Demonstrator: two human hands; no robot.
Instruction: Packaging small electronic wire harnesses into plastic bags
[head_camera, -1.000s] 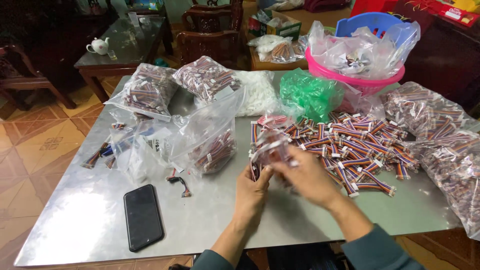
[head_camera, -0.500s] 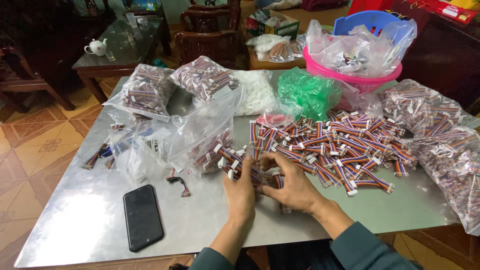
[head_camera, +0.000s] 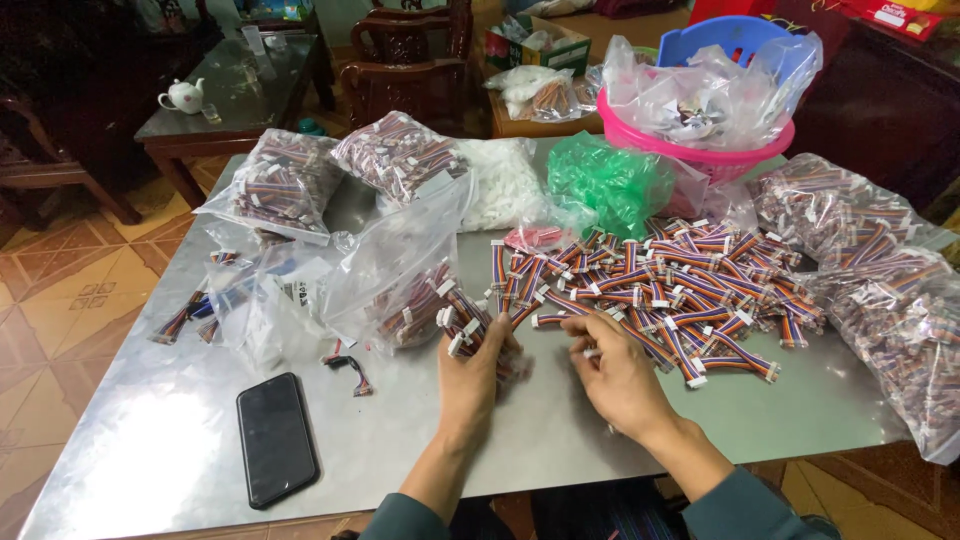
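Single view, head-worn camera: looking steeply down and forward over the metal worktop, sitting close above the hands, taking in the whole worktop and a strip of room beyond; sharing nothing with another view

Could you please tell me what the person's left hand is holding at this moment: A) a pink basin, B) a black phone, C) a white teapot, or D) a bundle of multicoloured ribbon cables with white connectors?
D: the left hand is closed around a bundle of multicoloured ribbon cables, while the black phone lies untouched on the table.
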